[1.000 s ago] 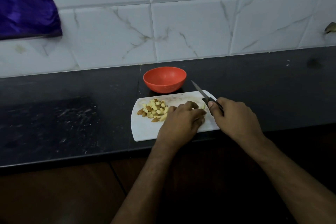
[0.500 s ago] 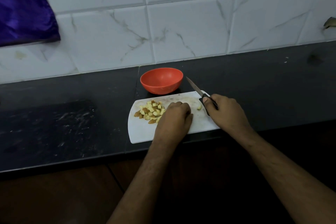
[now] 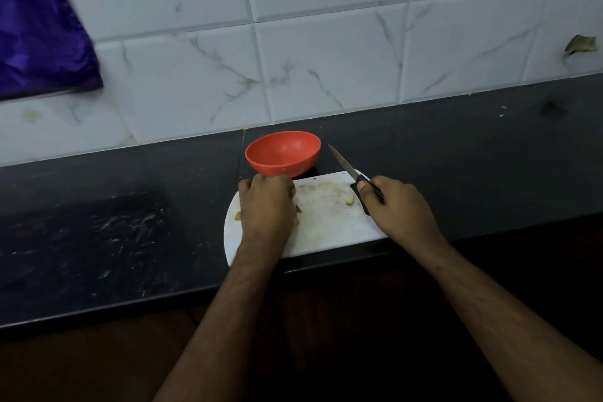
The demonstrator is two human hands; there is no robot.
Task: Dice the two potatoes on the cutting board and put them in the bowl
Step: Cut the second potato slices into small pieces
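Note:
A white cutting board (image 3: 329,228) lies at the counter's front edge. My left hand (image 3: 266,202) covers the pile of diced potato at the board's left, its fingers curled down over the pieces. A few stray bits (image 3: 238,215) peek out beside the hand. One pale slice (image 3: 350,200) lies near the board's right end. My right hand (image 3: 398,206) grips the black handle of a knife (image 3: 341,160), blade pointing away past the board's far right corner. The orange bowl (image 3: 283,153) stands just behind the board; its visible inside holds nothing.
The dark stone counter (image 3: 98,232) stretches left and right, with white scuffs on the left. A white tiled wall (image 3: 326,59) rises behind the bowl. A purple cloth (image 3: 39,36) hangs at the upper left.
My left hand has slid left from the board's middle onto the diced pile, hiding it. The right hand with the knife has stayed at the board's right end.

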